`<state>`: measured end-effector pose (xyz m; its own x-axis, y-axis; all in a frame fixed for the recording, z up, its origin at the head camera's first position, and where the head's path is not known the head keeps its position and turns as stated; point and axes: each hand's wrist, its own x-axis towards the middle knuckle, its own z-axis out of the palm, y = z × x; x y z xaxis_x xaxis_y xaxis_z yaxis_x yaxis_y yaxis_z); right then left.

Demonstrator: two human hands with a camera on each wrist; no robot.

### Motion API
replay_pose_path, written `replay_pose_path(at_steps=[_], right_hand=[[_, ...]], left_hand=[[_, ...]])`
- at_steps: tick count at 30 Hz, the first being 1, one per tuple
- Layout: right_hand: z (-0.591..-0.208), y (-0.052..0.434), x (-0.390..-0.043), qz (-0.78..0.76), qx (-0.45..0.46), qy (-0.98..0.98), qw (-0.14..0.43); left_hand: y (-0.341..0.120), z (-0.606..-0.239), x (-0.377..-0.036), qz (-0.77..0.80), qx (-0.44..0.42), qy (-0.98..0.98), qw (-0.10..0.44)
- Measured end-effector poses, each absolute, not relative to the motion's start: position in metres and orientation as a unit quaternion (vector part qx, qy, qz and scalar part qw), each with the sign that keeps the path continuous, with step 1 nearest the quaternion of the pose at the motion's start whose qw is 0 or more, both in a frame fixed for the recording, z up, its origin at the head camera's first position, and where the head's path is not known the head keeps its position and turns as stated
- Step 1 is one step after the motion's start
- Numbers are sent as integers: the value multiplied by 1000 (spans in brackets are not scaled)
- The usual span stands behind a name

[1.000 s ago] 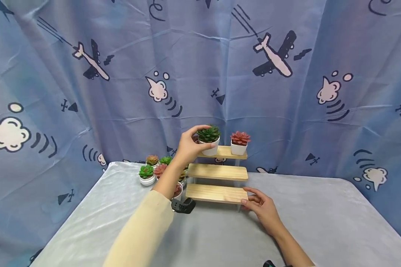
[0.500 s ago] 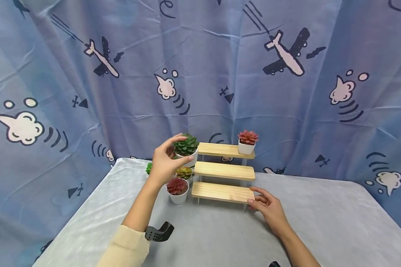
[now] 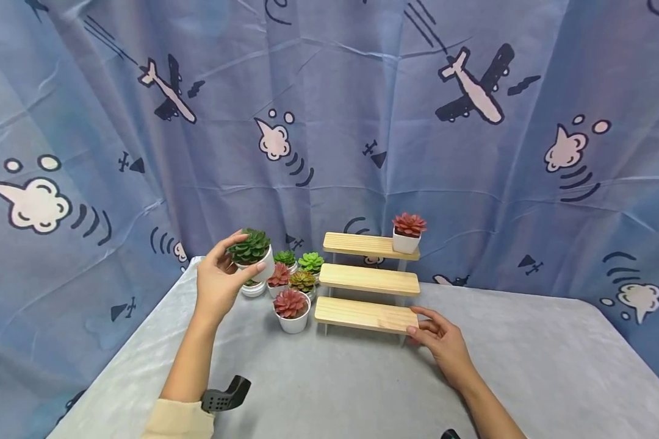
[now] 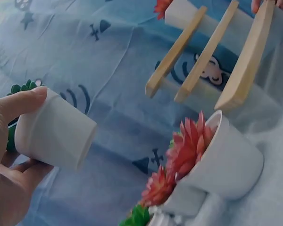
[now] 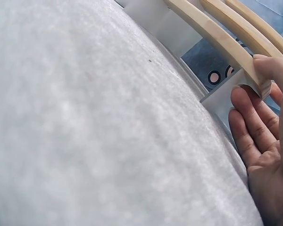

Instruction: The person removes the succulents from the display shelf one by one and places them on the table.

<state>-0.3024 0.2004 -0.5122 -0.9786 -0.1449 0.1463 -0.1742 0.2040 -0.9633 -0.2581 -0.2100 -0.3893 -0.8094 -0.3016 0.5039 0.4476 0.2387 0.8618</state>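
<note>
Head view: my left hand has its fingers curled round one smooth white pot of green succulent, held in the air above the worktop, left of the stand. My right hand rests relaxed, fingertips touching the lowest of three pale wooden steps. Five more potted succulents cluster beside the stand; one red one sits on the top step.
</note>
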Motion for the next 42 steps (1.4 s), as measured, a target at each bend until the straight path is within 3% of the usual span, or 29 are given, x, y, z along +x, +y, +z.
replay_pose_path(at_steps=[19, 32, 42], right_hand=[[-509, 201, -303, 625, 112, -773, 9], [-511, 201, -301, 618, 99, -779, 15], [-512, 200, -301, 617, 98, -780, 14]], left_hand=[[-236, -425, -267, -636, -40, -714, 289], [-243, -467, -279, -656, -84, -719, 212], [-244, -491, -282, -660, -66, -729, 167]])
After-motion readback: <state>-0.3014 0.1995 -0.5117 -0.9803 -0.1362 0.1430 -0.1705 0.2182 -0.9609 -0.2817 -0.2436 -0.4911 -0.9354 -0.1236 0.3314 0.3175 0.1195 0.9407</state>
